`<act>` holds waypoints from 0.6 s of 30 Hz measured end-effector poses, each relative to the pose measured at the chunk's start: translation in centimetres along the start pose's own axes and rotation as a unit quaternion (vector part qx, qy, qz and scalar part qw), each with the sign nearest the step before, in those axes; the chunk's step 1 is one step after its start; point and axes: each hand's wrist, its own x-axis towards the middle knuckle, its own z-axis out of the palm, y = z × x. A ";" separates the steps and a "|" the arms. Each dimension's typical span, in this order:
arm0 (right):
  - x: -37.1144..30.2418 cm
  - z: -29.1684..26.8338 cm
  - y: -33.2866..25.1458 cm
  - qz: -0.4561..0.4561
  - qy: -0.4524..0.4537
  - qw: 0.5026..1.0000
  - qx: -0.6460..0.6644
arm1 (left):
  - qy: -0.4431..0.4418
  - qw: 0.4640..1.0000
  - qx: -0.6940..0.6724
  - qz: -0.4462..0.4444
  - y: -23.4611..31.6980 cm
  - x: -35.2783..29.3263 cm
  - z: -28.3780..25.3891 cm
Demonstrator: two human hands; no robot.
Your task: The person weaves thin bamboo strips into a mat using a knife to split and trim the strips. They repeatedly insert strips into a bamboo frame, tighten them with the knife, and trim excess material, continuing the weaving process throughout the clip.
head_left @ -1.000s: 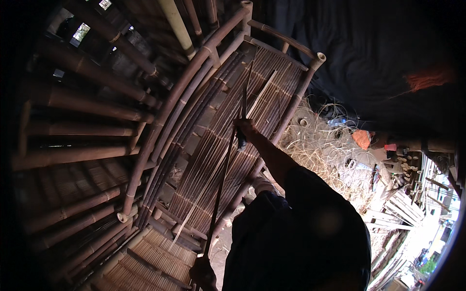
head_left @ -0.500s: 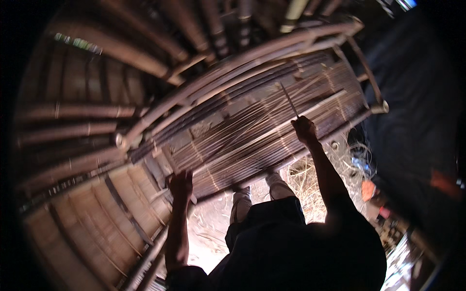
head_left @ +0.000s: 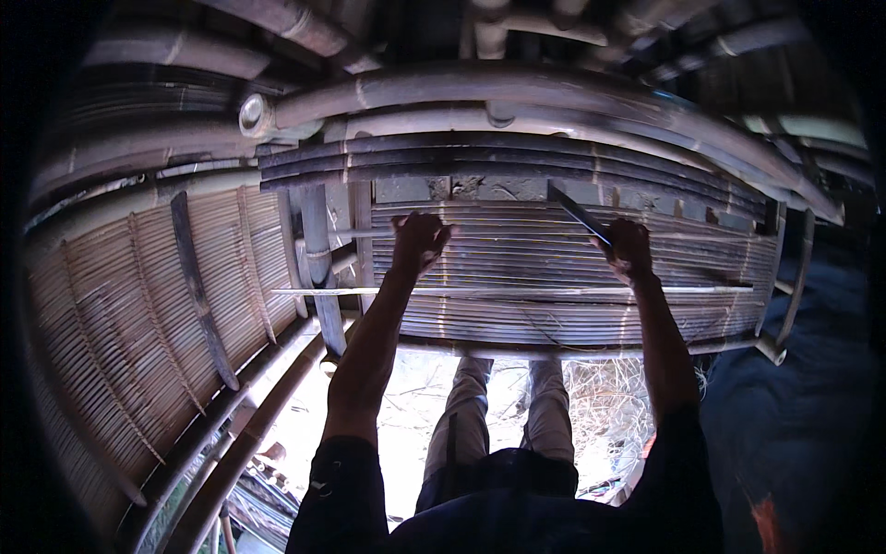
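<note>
In my right hand (head_left: 628, 249) is a knife (head_left: 580, 214), its long blade slanting up and left over the bench's far part. My left hand (head_left: 421, 244) hovers over the left part of the slatted bamboo bench (head_left: 517, 319). Its thumb stands out to the right, apart from the fingers, and nothing shows in it, though the hand is dark. A long pale bamboo strip (head_left: 517, 292) lies across the slats, passing behind both my forearms and reaching past the bench's left end.
Thick bamboo rails (head_left: 554, 85) form the bench's back. To the left rises a slatted bamboo wall (head_left: 120, 305) with a dark upright batten (head_left: 201, 286). Dry shavings (head_left: 604, 397) litter the ground beneath, right of my legs. Dark blue sheeting (head_left: 784, 415) hangs at the right.
My view has turned, so the bench now lies level. My left hand has come from the bench's left end to over the slats. The knife stays in my right hand.
</note>
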 end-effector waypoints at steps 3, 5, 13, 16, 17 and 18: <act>0.2 0.5 0.7 0.006 -0.004 0.998 -0.056 | -0.039 0.999 0.024 0.015 -1.9 3.5 3.3; 0.2 0.8 1.0 -0.003 0.030 0.999 -0.035 | -0.066 0.997 0.031 0.023 -2.9 5.3 5.1; 2.5 1.7 0.8 -0.036 0.119 0.992 0.008 | -0.083 0.996 -0.005 0.036 -5.1 7.2 8.4; 2.9 1.4 0.8 0.057 0.025 0.998 0.024 | -0.112 0.993 -0.032 0.023 -5.2 7.5 8.2; 2.7 1.3 0.8 0.029 0.046 0.998 0.021 | -0.131 0.991 -0.037 0.013 -5.2 7.5 8.1; 2.6 1.3 0.8 0.019 0.052 0.998 0.014 | -0.137 0.990 -0.045 0.009 -5.2 7.5 8.1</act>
